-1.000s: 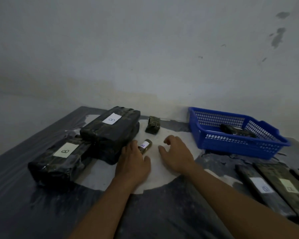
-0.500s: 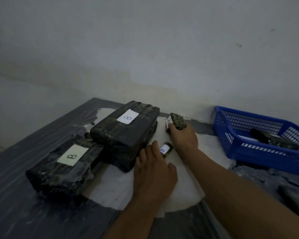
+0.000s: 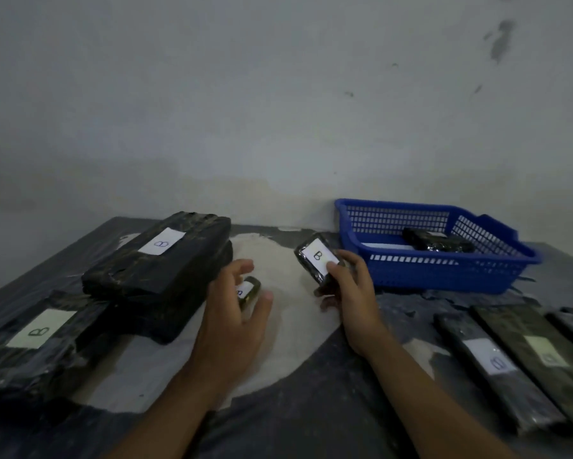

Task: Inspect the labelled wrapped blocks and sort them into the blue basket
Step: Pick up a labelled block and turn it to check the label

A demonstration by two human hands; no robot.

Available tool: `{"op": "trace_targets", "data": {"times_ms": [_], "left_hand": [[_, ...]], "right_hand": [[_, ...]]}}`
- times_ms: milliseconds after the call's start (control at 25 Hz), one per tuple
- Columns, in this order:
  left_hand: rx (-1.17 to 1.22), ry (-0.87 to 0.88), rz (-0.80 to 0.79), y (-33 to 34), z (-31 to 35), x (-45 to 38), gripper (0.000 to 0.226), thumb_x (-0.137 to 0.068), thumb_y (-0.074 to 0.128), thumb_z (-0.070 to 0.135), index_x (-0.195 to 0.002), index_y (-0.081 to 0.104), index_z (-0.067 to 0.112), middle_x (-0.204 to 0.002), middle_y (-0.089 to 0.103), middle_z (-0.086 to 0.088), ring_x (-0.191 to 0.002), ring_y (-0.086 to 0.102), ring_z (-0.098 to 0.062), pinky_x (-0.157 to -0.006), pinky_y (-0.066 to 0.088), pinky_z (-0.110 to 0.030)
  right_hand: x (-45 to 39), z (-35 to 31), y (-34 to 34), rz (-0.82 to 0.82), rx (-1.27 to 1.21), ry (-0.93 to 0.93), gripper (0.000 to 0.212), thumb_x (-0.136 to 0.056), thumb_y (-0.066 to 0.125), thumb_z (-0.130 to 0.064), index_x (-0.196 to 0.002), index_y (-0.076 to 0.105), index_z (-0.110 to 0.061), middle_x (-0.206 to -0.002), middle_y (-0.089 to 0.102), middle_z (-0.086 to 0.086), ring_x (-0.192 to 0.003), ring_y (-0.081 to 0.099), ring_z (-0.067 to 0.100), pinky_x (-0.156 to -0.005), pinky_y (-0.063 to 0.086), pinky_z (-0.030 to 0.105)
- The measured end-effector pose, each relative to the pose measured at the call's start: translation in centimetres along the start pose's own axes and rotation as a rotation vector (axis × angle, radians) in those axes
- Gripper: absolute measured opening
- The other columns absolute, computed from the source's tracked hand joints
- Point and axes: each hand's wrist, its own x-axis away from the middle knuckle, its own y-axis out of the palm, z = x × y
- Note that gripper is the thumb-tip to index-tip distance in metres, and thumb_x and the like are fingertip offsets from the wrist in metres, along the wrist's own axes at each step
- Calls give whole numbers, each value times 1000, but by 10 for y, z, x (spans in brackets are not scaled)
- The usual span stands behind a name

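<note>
Where half a second ago resting on the tabletop [image 3: 311, 409], now lifted: B-labelled block [image 3: 318, 258], pinched by right hand [image 3: 348, 289]; left hand [image 3: 232, 313] curled around smaller block [image 3: 248, 291].

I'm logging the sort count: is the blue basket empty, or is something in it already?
Not empty. The blue basket holds at least one dark wrapped block, lying against its far right side; whether it carries a label cannot be told.
</note>
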Motion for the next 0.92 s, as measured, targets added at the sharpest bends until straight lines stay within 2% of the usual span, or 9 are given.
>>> {"op": "trace_targets", "data": {"times_ms": [120, 240, 320, 400, 600, 680, 800, 840, 920], "left_hand": [[68, -22, -120, 14, 7, 14, 37, -95, 61, 48, -130, 47, 47, -137, 51, 23, -113, 56, 7, -93, 49, -24], [230, -190, -179, 25, 15, 4, 52, -89, 54, 69, -135, 35, 53, -142, 50, 13, -102, 70, -11, -79, 54, -33], [418, -275, -226, 39, 20, -14, 60, -87, 57, 61, -140, 29, 53, -135, 61, 2, -100, 74, -24, -78, 57, -38], [567, -229, -282, 55, 21, -26, 59, -91, 63, 42, -141, 34, 53, -124, 71, -6, -104, 74, -30, -87, 59, -46], [503, -152, -248, 69, 12, -38, 26, -102, 55, 17, -121, 60, 33, -111, 74, -7, -95, 76, -24, -72, 60, -33], [564, -204, -246, 64, 7, -42, 20, -102, 54, 16, -118, 61, 26, -105, 74, -9, -90, 75, -26, -66, 57, -32], [645, -224, -265, 61, 2, -45, 22, -101, 52, 36, -115, 61, 21, -103, 72, -19, -84, 67, -34, -61, 47, -37], [650, -216, -268, 62, 1, -46, 29, -97, 50, 41, -114, 60, 20, -104, 70, -23, -85, 65, -36, -62, 45, -38], [621, -172, -246, 62, 1, -46, 30, -99, 47, 39, -115, 58, 16, -106, 66, -26, -86, 65, -33, -62, 48, -40]], "right_hand": [[-2, 0, -3, -82, -6, 1, 17, -102, 59, -18, -119, 62, -22, -101, 73, 10, -70, 67, 20, -49, 46, 26], [-3, 1, -5, -133, 10, 31, 21, -102, 57, -19, -118, 66, -29, -108, 69, 7, -84, 67, 23, -55, 46, 27], [-2, 0, -7, -146, 4, 39, 23, -103, 56, -20, -118, 68, -32, -111, 70, 7, -91, 69, 25, -59, 49, 28], [0, -1, -6, -173, -32, 46, 25, -103, 55, -20, -122, 69, -30, -111, 72, 4, -95, 73, 23, -63, 55, 27], [-4, 0, -6, -173, -39, 40, 23, -105, 54, -19, -119, 70, -26, -113, 72, 5, -95, 74, 20, -64, 57, 24], [-6, 3, -3, -196, -6, 17, 20, -106, 53, -24, -114, 72, -26, -109, 74, 7, -94, 73, 24, -65, 56, 27], [-7, 7, -2, -193, 31, 2, 19, -104, 55, -25, -108, 74, -26, -106, 76, 7, -101, 72, 32, -79, 58, 51], [-8, 8, -2, -184, 26, 1, 19, -104, 56, -23, -107, 74, -25, -105, 76, 6, -99, 73, 30, -81, 58, 53], [-10, 8, -2, -187, 17, 8, 20, -104, 55, -19, -107, 75, -22, -101, 77, 7, -89, 72, 25, -68, 56, 43]]}}
